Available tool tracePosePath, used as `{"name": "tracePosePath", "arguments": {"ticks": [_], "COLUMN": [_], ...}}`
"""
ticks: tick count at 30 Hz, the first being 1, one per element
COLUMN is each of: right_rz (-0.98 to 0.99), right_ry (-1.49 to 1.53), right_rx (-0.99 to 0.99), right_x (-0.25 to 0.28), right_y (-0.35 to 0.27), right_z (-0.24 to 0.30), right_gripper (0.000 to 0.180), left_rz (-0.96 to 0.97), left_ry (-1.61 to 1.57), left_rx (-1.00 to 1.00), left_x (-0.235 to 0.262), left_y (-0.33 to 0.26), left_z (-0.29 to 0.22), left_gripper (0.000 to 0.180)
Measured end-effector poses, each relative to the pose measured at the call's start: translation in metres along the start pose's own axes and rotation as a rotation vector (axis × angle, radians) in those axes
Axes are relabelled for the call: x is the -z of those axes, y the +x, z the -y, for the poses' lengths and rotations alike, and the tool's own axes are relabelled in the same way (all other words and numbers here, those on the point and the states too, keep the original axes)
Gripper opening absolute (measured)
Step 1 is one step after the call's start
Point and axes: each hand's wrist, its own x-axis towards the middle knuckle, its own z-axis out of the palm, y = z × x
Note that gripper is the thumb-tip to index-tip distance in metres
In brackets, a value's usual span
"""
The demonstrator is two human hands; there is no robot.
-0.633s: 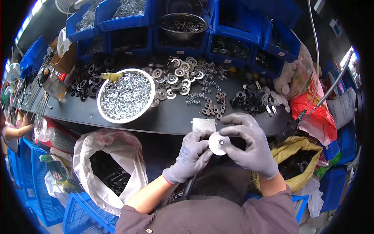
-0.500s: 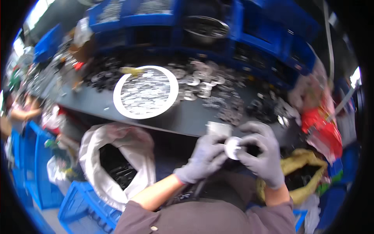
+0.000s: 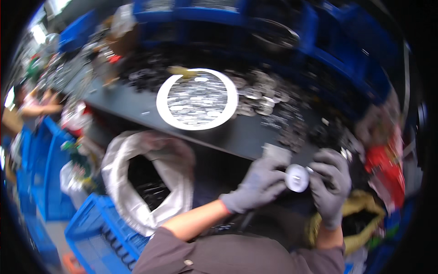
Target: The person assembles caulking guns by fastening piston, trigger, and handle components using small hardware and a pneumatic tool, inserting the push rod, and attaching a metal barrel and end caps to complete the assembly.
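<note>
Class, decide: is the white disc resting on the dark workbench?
No: both gloved hands, left hand and right hand, hold the white disc below the workbench edge.

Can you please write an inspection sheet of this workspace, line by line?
Surface: dark bench, blurred.
Job's things: small white disc held between both hands; the left hand also touches a pale flat piece.
Clutter: white-rimmed bowl of small metal parts; loose metal rings beside it.
Hands: left hand and right hand gloved in grey, both closed on the disc.
Cables: nothing seen.
Surroundings: open white sack, blue crates, blue bins, red bag, another person's arm at far left.
</note>
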Motion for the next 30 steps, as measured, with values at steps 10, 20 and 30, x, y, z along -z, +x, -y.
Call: {"name": "tracePosePath", "arguments": {"ticks": [10,20,30], "right_rz": [0.13,0.214,0.291], "right_ry": [-0.081,-0.032,0.027], "right_rx": [0.24,0.197,0.063], "right_x": [0.006,0.009,0.007], "right_y": [0.003,0.006,0.006], "right_z": [-0.012,-0.012,-0.012], "right_gripper": [0.024,0.028,0.027], "left_rz": [0.199,0.215,0.182], "left_ry": [-0.054,-0.081,-0.046], "left_rx": [0.014,-0.029,-0.024], "left_x": [0.007,0.006,0.006], "left_y": [0.007,0.009,0.008], "left_z": [0.003,0.006,0.004], "left_gripper": [0.032,0.034,0.036]}}
